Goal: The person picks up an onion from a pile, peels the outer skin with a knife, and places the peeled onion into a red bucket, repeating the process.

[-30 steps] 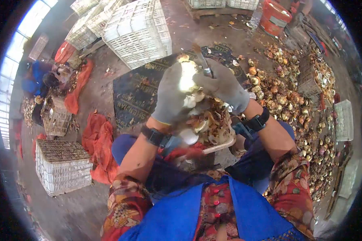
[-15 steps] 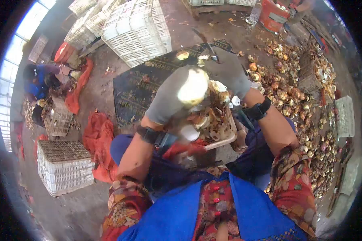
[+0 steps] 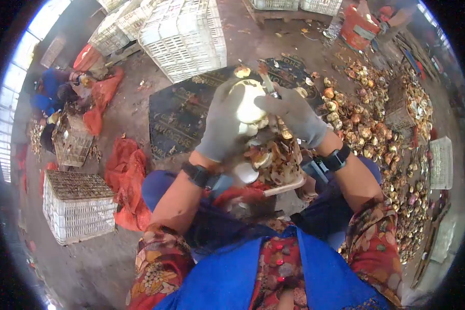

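A pale peeled onion (image 3: 250,101) is held in my left hand (image 3: 219,124), which wears a grey glove. My right hand (image 3: 298,114), also gloved, grips a knife (image 3: 267,82) whose blade points up and away, and its thumb reaches to the onion's right side. Below both hands is a light-rimmed tray (image 3: 284,189) with onion skins and scraps. A white round piece (image 3: 246,173) lies at the tray's left side.
Onions (image 3: 364,132) and skins cover the floor at right. A dark printed board (image 3: 173,119) lies ahead. White crates (image 3: 183,41) stand ahead, another crate (image 3: 80,209) at left beside red netting (image 3: 129,181). A co-worker (image 3: 51,95) is at far left, a red bucket (image 3: 357,28) at upper right.
The onion has turned and shifted slightly up in my left hand. My right hand has come lower, with its thumb now by the onion. The whole view has shifted slightly.
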The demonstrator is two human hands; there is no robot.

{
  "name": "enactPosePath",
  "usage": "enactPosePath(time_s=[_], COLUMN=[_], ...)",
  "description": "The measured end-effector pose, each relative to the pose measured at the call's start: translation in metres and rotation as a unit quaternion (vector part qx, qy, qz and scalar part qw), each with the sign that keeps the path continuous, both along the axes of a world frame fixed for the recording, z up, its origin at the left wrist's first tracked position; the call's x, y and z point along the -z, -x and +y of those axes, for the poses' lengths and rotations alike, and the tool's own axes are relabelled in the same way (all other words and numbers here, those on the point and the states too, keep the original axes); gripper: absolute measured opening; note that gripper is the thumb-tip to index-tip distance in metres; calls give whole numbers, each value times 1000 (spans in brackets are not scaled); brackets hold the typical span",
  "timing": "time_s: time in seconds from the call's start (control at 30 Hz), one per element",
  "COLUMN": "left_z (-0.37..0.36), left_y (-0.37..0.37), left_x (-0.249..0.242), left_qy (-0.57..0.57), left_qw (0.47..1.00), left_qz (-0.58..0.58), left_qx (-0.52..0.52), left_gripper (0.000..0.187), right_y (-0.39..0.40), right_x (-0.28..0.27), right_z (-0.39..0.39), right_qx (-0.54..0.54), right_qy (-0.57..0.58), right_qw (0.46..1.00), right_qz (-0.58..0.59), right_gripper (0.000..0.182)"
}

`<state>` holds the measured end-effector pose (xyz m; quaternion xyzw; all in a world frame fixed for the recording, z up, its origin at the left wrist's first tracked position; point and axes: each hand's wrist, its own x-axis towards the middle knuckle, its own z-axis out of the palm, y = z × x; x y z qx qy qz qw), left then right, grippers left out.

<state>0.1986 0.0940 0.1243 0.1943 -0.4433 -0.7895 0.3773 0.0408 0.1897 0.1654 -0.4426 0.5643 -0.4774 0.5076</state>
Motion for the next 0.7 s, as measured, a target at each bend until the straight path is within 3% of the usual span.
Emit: enactPosePath(time_s=[0.07, 0.1, 0.17, 0.2, 0.27, 0.4, 0.43, 0.47, 0.5, 0.53, 0.6, 0.63, 0.67, 0.7], left_z=[6, 5, 3, 7, 17, -8, -24, -25, -26, -26, -25, -21, -11, -4], left_y=[1, 0, -1, -1, -1, -2, -4, -5, -11, -11, -8, -8, -7, -7], left_x=[-6, -4, -7, -12, -24, 4, 31, 26, 22, 18, 7, 4, -14, -23], left_qy=[3, 2, 291, 289, 3, -74, 180, 421, 511, 509, 606, 604, 401, 174], left_qw=[998, 998, 945, 945, 997, 995, 978, 895, 833, 834, 785, 787, 898, 952], left_qz=[-45, -45, -151, -153, -70, -58, -102, -139, -200, -200, -123, -123, -174, -215], left_qx=[43, 41, 0, -1, 37, 42, -4, -50, -72, -75, -28, -25, 54, 128], left_gripper=[41, 41, 40, 40, 31, 23, 22, 21, 22, 22, 24, 24, 27, 30], right_y=[6, 5, 0, -2, -2, -6, -7, -5, -5, -5, -5, -7, -10, -11], right_x=[18, 20, 24, 26, 26, 15, 13, 12, 11, 12, 14, 16, 18, 20], right_z=[-6, -10, -10, -10, -6, 0, 2, 3, 3, 3, 4, 5, 4, 3], right_qx=[5, 29, 46, 68, 61, 33, 30, 42, 54, 51, 26, 26, 24, 22], right_qy=[121, 87, 117, 147, 137, 85, 84, 48, 12, 11, 120, 117, 146, 177], right_qw=[973, 974, 958, 938, 936, 929, 929, 945, 958, 957, 909, 910, 918, 925], right_qz=[196, 207, 257, 306, 320, 359, 359, 321, 283, 284, 399, 398, 367, 335], right_gripper=[37, 38, 42, 46, 50, 57, 57, 56, 54, 54, 50, 50, 49, 48])
